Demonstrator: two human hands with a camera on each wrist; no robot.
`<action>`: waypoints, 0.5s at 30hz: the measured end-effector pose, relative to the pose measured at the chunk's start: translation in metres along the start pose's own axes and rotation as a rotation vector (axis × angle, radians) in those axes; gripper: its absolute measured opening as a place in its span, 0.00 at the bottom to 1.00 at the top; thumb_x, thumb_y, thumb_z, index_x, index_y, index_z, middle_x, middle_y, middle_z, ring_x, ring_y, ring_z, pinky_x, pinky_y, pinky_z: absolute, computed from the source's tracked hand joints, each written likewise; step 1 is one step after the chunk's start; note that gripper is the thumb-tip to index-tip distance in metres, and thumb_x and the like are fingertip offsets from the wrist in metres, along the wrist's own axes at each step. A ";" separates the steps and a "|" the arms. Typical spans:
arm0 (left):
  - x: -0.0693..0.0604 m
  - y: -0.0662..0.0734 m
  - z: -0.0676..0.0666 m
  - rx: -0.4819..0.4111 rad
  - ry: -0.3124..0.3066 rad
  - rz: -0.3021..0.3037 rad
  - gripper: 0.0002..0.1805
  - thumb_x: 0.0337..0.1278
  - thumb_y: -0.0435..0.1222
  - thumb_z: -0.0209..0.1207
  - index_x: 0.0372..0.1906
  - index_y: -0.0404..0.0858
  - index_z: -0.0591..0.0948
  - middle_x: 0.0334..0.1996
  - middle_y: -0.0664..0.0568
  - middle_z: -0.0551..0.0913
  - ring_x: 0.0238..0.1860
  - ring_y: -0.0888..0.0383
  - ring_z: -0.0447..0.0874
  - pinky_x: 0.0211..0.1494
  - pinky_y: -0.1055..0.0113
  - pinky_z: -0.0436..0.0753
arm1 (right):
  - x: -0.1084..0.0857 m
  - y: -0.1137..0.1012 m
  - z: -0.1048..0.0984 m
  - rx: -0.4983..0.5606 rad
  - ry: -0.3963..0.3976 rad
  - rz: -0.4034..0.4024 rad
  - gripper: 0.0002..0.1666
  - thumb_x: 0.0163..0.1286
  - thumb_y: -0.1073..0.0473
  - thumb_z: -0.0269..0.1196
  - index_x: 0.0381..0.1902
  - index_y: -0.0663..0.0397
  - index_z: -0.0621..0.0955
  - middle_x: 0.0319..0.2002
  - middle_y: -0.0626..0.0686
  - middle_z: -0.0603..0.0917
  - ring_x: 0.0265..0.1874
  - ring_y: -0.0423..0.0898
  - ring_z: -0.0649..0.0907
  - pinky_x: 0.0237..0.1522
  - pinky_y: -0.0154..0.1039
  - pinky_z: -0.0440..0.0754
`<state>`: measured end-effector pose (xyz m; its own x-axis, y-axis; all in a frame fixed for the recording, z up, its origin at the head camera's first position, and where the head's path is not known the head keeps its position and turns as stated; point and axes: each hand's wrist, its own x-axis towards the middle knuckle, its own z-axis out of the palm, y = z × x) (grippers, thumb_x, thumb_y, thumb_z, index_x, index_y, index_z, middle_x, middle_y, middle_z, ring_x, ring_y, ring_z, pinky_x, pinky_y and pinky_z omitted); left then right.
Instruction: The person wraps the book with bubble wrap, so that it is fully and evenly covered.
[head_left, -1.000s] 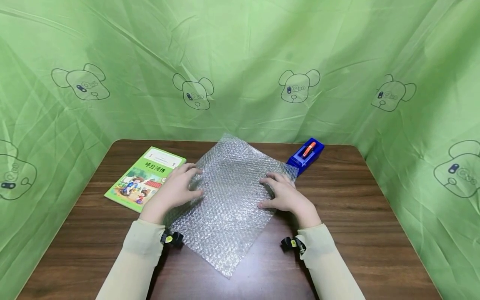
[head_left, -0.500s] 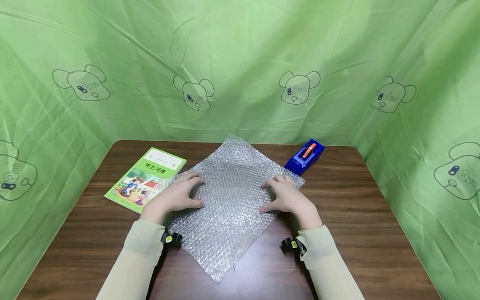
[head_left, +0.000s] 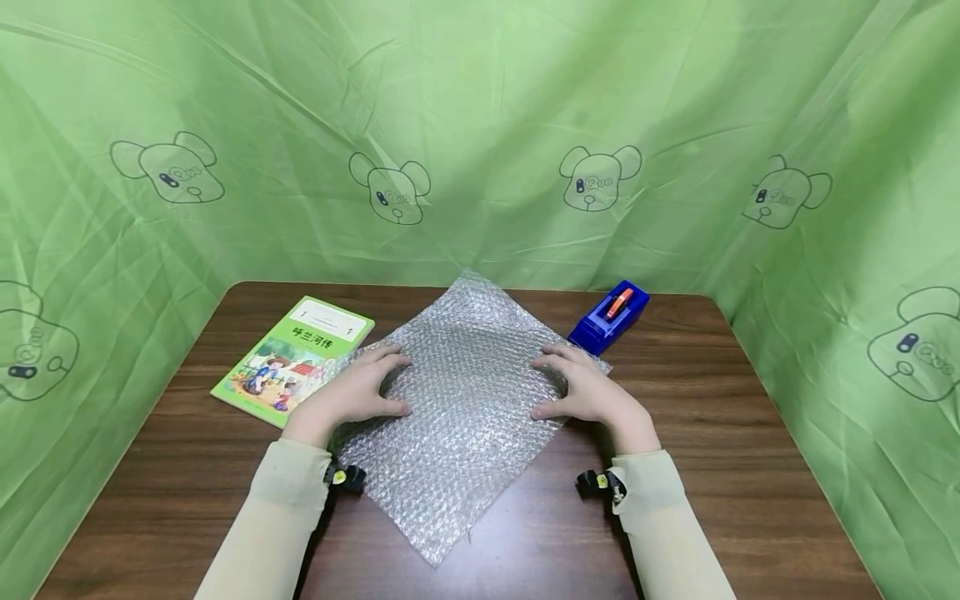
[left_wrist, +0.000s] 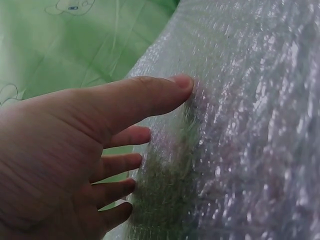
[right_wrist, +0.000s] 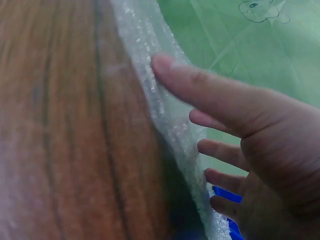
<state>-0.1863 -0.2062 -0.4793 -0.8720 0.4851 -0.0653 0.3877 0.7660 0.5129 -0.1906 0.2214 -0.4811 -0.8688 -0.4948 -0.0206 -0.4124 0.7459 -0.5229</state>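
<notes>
A sheet of clear bubble wrap [head_left: 465, 400] lies turned cornerwise at the middle of the table, its surface slightly raised. My left hand [head_left: 352, 392] rests on its left part with fingers spread; in the left wrist view, the thumb and fingertips of that hand [left_wrist: 75, 145] touch the wrap [left_wrist: 250, 125]. On the right part of the sheet is my right hand [head_left: 588, 392], fingers apart and lightly bent. In the right wrist view, this hand [right_wrist: 250, 135] has its fingertips at the edge of the wrap [right_wrist: 170, 100]. Neither hand grips it.
A green picture book [head_left: 281, 367] lies on the left, its right side partly under the wrap. Behind the right hand stands a blue tape dispenser [head_left: 609, 318] with an orange piece. The brown table [head_left: 720, 467] is enclosed by green curtains [head_left: 487, 125].
The wrap has turned a little, its near corner moving left and its right corner toward me. Both hands came slightly nearer, then the right hand moved outward to the right.
</notes>
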 end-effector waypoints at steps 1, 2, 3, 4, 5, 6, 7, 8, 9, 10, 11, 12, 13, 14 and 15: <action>0.000 0.000 0.000 -0.002 -0.001 0.000 0.43 0.59 0.49 0.78 0.75 0.34 0.77 0.82 0.31 0.64 0.81 0.29 0.61 0.82 0.32 0.64 | 0.000 0.001 0.001 0.001 -0.009 0.004 0.52 0.57 0.37 0.85 0.75 0.47 0.80 0.83 0.61 0.67 0.83 0.72 0.58 0.81 0.76 0.53; 0.000 0.001 -0.001 -0.005 -0.003 -0.001 0.43 0.59 0.48 0.78 0.76 0.34 0.77 0.82 0.31 0.64 0.82 0.29 0.61 0.82 0.32 0.63 | 0.000 0.001 0.001 -0.001 -0.015 0.009 0.52 0.57 0.36 0.84 0.76 0.47 0.80 0.83 0.61 0.66 0.84 0.72 0.57 0.81 0.76 0.51; 0.001 0.001 -0.001 -0.007 -0.004 0.000 0.43 0.59 0.48 0.78 0.76 0.34 0.77 0.82 0.31 0.64 0.82 0.29 0.61 0.82 0.32 0.63 | 0.000 0.001 0.001 0.002 -0.019 0.013 0.53 0.57 0.36 0.84 0.76 0.47 0.79 0.83 0.61 0.66 0.84 0.72 0.56 0.81 0.76 0.50; 0.001 0.001 -0.001 -0.009 -0.005 -0.001 0.44 0.59 0.48 0.78 0.76 0.33 0.77 0.82 0.31 0.64 0.82 0.29 0.61 0.82 0.32 0.63 | 0.000 0.000 0.002 0.004 -0.021 0.014 0.53 0.58 0.36 0.84 0.76 0.48 0.79 0.83 0.61 0.66 0.84 0.73 0.56 0.81 0.77 0.49; 0.001 0.000 -0.001 -0.005 -0.003 0.002 0.44 0.59 0.48 0.78 0.76 0.33 0.77 0.82 0.30 0.64 0.81 0.28 0.61 0.82 0.32 0.63 | 0.000 -0.001 0.001 0.002 -0.020 0.014 0.52 0.58 0.37 0.84 0.76 0.48 0.79 0.83 0.62 0.66 0.83 0.73 0.56 0.81 0.77 0.49; 0.002 0.000 0.000 -0.004 -0.001 0.003 0.44 0.59 0.48 0.78 0.76 0.32 0.76 0.82 0.30 0.64 0.81 0.28 0.61 0.82 0.32 0.63 | 0.000 -0.002 0.002 0.002 -0.019 0.014 0.52 0.58 0.37 0.84 0.76 0.48 0.79 0.83 0.63 0.66 0.83 0.74 0.56 0.81 0.77 0.49; 0.002 0.000 0.000 -0.002 0.003 0.004 0.45 0.59 0.48 0.78 0.76 0.31 0.75 0.82 0.29 0.64 0.81 0.28 0.61 0.82 0.32 0.63 | 0.001 -0.002 0.002 0.000 -0.017 0.012 0.51 0.59 0.38 0.83 0.76 0.49 0.79 0.83 0.63 0.66 0.83 0.74 0.57 0.81 0.76 0.49; 0.003 -0.001 0.001 0.001 0.008 0.003 0.46 0.59 0.49 0.78 0.77 0.30 0.74 0.81 0.29 0.64 0.81 0.28 0.61 0.82 0.32 0.63 | 0.001 -0.003 0.002 -0.002 -0.015 0.010 0.50 0.60 0.39 0.83 0.76 0.49 0.79 0.83 0.64 0.66 0.83 0.74 0.57 0.81 0.76 0.49; 0.003 -0.001 0.001 0.004 0.014 0.002 0.47 0.60 0.49 0.77 0.78 0.29 0.73 0.81 0.29 0.64 0.81 0.28 0.61 0.83 0.33 0.63 | 0.001 -0.004 0.003 -0.003 -0.012 0.007 0.49 0.61 0.39 0.83 0.76 0.49 0.79 0.83 0.64 0.66 0.83 0.74 0.57 0.81 0.76 0.50; 0.003 -0.001 0.002 0.005 0.021 0.001 0.49 0.60 0.49 0.77 0.78 0.28 0.71 0.81 0.28 0.64 0.81 0.29 0.62 0.83 0.34 0.62 | 0.002 -0.004 0.003 -0.007 -0.010 0.002 0.48 0.62 0.40 0.82 0.76 0.50 0.79 0.83 0.64 0.66 0.83 0.74 0.58 0.81 0.76 0.51; 0.004 -0.001 0.002 0.008 0.028 0.000 0.50 0.60 0.49 0.77 0.79 0.27 0.70 0.81 0.28 0.64 0.81 0.29 0.62 0.83 0.34 0.62 | 0.002 -0.004 0.004 -0.006 -0.010 -0.001 0.47 0.63 0.41 0.82 0.76 0.50 0.79 0.83 0.64 0.66 0.83 0.73 0.58 0.81 0.76 0.51; 0.004 -0.001 0.002 0.006 0.033 -0.004 0.50 0.61 0.49 0.77 0.79 0.27 0.69 0.81 0.28 0.64 0.81 0.29 0.61 0.84 0.35 0.62 | 0.003 -0.005 0.004 -0.003 -0.011 -0.002 0.46 0.64 0.42 0.81 0.76 0.50 0.79 0.83 0.64 0.65 0.83 0.73 0.58 0.81 0.75 0.51; 0.003 -0.001 0.002 0.009 0.038 -0.005 0.50 0.61 0.49 0.77 0.80 0.26 0.69 0.81 0.28 0.64 0.81 0.29 0.62 0.84 0.35 0.62 | 0.003 -0.005 0.005 0.000 -0.013 -0.004 0.46 0.65 0.43 0.81 0.76 0.51 0.79 0.83 0.64 0.65 0.83 0.72 0.57 0.81 0.75 0.52; 0.003 -0.001 0.002 0.011 0.041 -0.005 0.49 0.62 0.48 0.76 0.79 0.26 0.69 0.81 0.28 0.64 0.81 0.30 0.62 0.84 0.36 0.62 | 0.003 -0.006 0.005 0.003 -0.016 -0.003 0.45 0.65 0.43 0.80 0.76 0.51 0.79 0.84 0.64 0.64 0.84 0.72 0.57 0.81 0.75 0.52; 0.003 -0.001 0.002 0.015 0.043 -0.005 0.48 0.62 0.48 0.76 0.79 0.27 0.71 0.81 0.28 0.64 0.81 0.29 0.62 0.84 0.35 0.62 | 0.003 -0.006 0.006 0.004 -0.018 -0.004 0.45 0.66 0.44 0.80 0.76 0.50 0.79 0.84 0.64 0.64 0.84 0.72 0.57 0.81 0.76 0.52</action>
<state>-0.1890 -0.2041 -0.4816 -0.8856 0.4634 -0.0310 0.3878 0.7744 0.4999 -0.1892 0.2130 -0.4827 -0.8619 -0.5060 -0.0339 -0.4149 0.7419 -0.5268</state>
